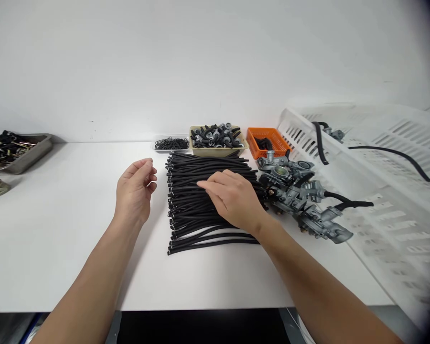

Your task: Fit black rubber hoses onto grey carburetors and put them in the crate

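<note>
My left hand [134,191] is raised over the white table, just left of the hoses. Its thumb and index finger are pinched together, and whatever may be between them is too small to make out. My right hand [234,198] is over a wide row of black rubber hoses [197,205], its fingers closed and its thumb side toward the left. Anything in that hand is hidden. The hoses lie side by side, with small metal clips at their left ends. Right of them, several silver carburetors [313,196] lie heaped, some with black hoses attached.
Behind the hoses are a clear tray [158,150] of thin black rings, a cream tray [218,152] of small black-and-silver parts and an orange basket [251,138]. A white slatted crate [365,167] stands at right. A metal tray [36,152] of parts sits far left.
</note>
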A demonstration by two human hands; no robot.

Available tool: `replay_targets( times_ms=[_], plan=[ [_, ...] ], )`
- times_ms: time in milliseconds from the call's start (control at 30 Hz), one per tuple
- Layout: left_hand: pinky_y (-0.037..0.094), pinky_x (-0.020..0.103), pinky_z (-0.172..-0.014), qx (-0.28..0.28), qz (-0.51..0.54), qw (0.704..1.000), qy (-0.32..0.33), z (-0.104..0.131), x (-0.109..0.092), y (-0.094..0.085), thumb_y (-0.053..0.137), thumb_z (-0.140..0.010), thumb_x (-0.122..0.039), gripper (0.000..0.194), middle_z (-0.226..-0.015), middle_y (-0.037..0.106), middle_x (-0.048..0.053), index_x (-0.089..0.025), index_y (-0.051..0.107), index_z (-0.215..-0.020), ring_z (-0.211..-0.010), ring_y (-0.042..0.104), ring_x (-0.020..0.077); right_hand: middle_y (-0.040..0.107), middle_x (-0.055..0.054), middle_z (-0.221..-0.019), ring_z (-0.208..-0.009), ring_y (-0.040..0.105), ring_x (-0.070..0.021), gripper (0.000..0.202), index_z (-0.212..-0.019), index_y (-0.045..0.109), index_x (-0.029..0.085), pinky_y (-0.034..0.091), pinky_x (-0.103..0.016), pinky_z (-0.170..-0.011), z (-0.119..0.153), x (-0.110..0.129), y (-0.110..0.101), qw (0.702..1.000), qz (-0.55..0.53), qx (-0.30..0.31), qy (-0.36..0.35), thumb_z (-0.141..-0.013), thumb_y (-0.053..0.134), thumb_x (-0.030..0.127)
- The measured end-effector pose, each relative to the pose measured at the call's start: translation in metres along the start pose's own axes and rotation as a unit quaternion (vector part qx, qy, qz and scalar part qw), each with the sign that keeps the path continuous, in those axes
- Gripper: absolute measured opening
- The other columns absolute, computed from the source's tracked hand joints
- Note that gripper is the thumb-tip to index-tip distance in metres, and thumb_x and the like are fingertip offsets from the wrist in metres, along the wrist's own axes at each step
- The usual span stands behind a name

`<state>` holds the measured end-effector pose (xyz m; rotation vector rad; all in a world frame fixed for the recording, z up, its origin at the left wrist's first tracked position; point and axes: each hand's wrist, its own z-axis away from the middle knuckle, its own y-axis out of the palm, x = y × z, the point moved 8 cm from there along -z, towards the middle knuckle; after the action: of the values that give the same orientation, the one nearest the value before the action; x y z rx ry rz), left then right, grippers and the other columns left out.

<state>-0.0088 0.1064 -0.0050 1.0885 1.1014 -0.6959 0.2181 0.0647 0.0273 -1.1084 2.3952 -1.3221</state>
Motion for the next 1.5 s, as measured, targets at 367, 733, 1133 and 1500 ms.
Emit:
replay_targets(
  times_ms=[367, 733, 1133, 1500],
  plan=[
    [0.042, 0.018, -0.059, 0.013, -0.004, 1.000, 0.010, 0.002, -0.001, 0.002, 0.095, -0.066, -0.037, 0.035, -0.083, 0.065, 0.000, -0.020, 0.076, -0.090, -0.070, 0.054, 0.0083, 0.074, -0.007, -0.098, -0.085, 0.054, -0.0215, 0.031, -0.117, 0.082, 0.019, 0.045, -0.036, -0.078, 0.005, -0.001, 0.018, 0.997, 0.066, 0.000, 0.030, -0.104, 0.055, 0.012],
    [0.043, 0.018, -0.059, 0.016, -0.008, 1.000, 0.009, 0.002, -0.001, 0.002, 0.093, -0.070, -0.036, 0.031, -0.083, 0.064, 0.000, -0.019, 0.073, -0.087, -0.069, 0.053, 0.0085, 0.080, -0.005, -0.107, -0.102, 0.070, -0.0281, 0.033, -0.112, 0.085, 0.021, 0.052, -0.042, -0.084, 0.007, -0.025, 0.001, 0.973, 0.098, 0.140, 0.152, -0.090, 0.062, 0.010],
    [0.042, 0.019, -0.060, 0.015, -0.024, 0.999, 0.021, 0.002, -0.003, 0.002, 0.093, -0.070, -0.037, 0.031, -0.083, 0.065, 0.000, -0.019, 0.074, -0.088, -0.070, 0.053, 0.0085, 0.084, -0.001, -0.114, -0.108, 0.077, -0.0278, 0.021, -0.110, 0.083, 0.026, 0.057, -0.043, -0.090, 0.011, -0.036, 0.000, 0.944, 0.085, 0.195, 0.251, -0.100, 0.065, 0.024],
    [0.042, 0.019, -0.061, 0.019, -0.030, 0.999, 0.021, 0.003, -0.003, 0.003, 0.092, -0.071, -0.037, 0.030, -0.083, 0.064, 0.000, -0.020, 0.075, -0.088, -0.071, 0.053, 0.0087, 0.083, -0.003, -0.119, -0.115, 0.073, -0.0314, 0.033, -0.118, 0.084, 0.027, 0.057, -0.046, -0.093, 0.010, -0.030, -0.001, 0.945, 0.119, 0.180, 0.247, -0.106, 0.053, 0.022]
  ],
)
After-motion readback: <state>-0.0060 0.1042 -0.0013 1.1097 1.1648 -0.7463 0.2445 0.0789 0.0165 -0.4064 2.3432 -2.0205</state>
